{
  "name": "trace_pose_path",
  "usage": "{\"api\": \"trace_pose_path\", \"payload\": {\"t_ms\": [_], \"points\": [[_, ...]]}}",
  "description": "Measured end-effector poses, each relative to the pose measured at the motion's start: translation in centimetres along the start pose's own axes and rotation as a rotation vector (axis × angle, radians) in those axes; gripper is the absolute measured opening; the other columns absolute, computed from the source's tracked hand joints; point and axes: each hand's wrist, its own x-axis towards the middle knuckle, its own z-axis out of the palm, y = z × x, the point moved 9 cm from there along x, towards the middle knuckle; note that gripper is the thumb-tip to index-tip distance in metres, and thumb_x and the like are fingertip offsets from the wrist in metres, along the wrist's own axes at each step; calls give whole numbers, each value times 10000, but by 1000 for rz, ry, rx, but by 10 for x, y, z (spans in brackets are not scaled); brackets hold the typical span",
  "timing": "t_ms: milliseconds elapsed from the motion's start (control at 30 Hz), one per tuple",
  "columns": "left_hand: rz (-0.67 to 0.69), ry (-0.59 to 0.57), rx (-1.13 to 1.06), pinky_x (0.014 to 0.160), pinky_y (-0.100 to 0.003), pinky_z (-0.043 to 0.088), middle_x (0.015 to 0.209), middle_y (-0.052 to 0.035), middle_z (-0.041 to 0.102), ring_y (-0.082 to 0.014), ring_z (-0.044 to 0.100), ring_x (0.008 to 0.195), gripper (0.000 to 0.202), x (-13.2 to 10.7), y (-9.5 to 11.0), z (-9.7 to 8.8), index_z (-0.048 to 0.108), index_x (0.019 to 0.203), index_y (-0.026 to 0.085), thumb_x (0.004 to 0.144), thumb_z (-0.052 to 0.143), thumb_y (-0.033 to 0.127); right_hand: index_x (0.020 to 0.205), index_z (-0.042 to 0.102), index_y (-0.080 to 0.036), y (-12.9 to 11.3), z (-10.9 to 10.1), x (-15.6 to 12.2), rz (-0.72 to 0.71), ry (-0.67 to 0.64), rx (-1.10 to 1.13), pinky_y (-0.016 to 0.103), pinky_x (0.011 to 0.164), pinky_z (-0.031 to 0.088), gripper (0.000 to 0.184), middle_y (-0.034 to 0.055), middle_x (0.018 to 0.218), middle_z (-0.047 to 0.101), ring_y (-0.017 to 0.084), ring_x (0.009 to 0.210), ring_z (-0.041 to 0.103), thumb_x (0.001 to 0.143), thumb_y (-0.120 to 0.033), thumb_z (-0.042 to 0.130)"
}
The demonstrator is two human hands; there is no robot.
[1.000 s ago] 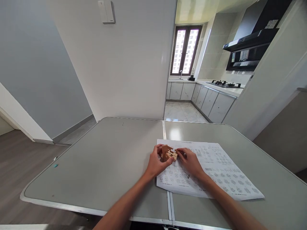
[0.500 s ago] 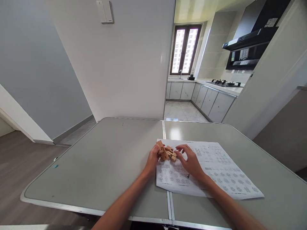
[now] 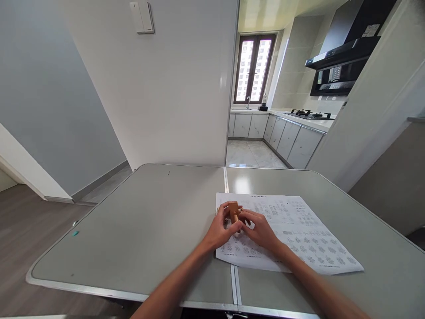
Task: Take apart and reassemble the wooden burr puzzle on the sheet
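Note:
My left hand (image 3: 218,229) is closed around notched wooden puzzle pieces (image 3: 233,208), its thumb in front and its fingers behind. A broad flat face of the wood stands nearly upright between my hands. From the right, my right hand (image 3: 260,229) meets it with fingertips pinched on the same wood. My fingers hide much of the pieces, so how they fit together cannot be made out. Beneath both hands lies a printed sheet (image 3: 318,248) covered in small line diagrams.
The grey folding table (image 3: 139,230) has a metal seam down its middle and a metal rim. A small teal bit (image 3: 75,233) lies near its left edge. Beyond the table stand a white wall (image 3: 179,97) and a kitchen doorway with cabinets (image 3: 282,133).
My right hand has moved left, closing on the wood. My left hand has turned with its piece, which now stands more upright. The wooden pieces are drawn together between my hands.

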Motion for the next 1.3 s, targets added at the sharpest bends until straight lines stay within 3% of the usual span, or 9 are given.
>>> {"api": "trace_pose_path", "payload": {"t_ms": [67, 167, 267, 333, 433, 733, 1033, 1200, 1300], "points": [[7, 4, 92, 1000, -416, 514, 1471, -136, 582, -284, 605, 1290, 616, -2, 3, 1, 430, 1457, 284, 936, 673, 509, 906, 678, -240, 2, -3, 0, -5, 30, -27, 320, 635, 469, 253, 38, 788, 645, 194, 671, 564, 1019, -417, 535], [57, 131, 347, 1017, -420, 489, 1422, -125, 588, -263, 612, 1235, 537, -6, 11, -9, 457, 1421, 261, 958, 644, 459, 847, 617, -235, 6, -7, -1, -12, 89, -90, 308, 632, 456, 245, 25, 775, 595, 180, 660, 549, 1017, -392, 536], [130, 260, 653, 911, -402, 490, 1172, -98, 656, -246, 639, 1026, 311, -8, 19, -17, 565, 1144, 215, 944, 655, 436, 830, 575, -237, 10, -11, -3, -9, 140, -154, 301, 620, 435, 239, 14, 760, 563, 169, 632, 525, 1022, -366, 518], [174, 236, 817, 826, -378, 465, 937, -56, 658, -226, 617, 877, 200, -7, 22, -13, 561, 930, 217, 994, 579, 407, 828, 564, -237, 12, -13, -3, -3, 154, -183, 295, 614, 427, 235, 9, 748, 552, 164, 618, 516, 1024, -356, 509], [252, 165, 952, 743, -350, 414, 774, -33, 622, -206, 572, 767, 298, -5, 25, -3, 504, 771, 225, 1048, 468, 327, 829, 566, -234, 14, -13, -3, 7, 160, -222, 286, 608, 421, 233, 5, 737, 560, 154, 602, 520, 1020, -353, 509], [304, 155, 984, 686, -338, 373, 654, -15, 566, -187, 517, 663, 367, -3, 32, -1, 422, 675, 234, 1033, 477, 291, 804, 533, -230, 11, -14, -2, 31, 219, -392, 291, 592, 369, 223, 5, 690, 585, 157, 582, 538, 1003, -330, 518], [291, 197, 986, 685, -339, 369, 647, -13, 553, -184, 516, 652, 388, -2, 31, -4, 398, 663, 232, 1037, 462, 315, 854, 572, -224, 17, -11, 0, 81, 190, -350, 297, 605, 388, 202, 21, 761, 628, 167, 624, 577, 1007, -346, 525], [254, 290, 926, 671, -335, 367, 658, -3, 526, -176, 475, 633, 380, -5, 32, -14, 380, 682, 237, 1046, 434, 328, 808, 622, -224, 14, -7, 1, 16, 126, -360, 317, 653, 418, 342, 61, 816, 638, 192, 709, 589, 1065, -329, 421], [238, 279, 918, 659, -332, 365, 648, -2, 509, -175, 471, 623, 400, -5, 30, -13, 356, 675, 239, 1053, 413, 354, 817, 613, -225, 16, -12, 1, 45, 148, -326, 314, 633, 417, 308, 47, 786, 641, 185, 678, 580, 1052, -354, 461]]}}
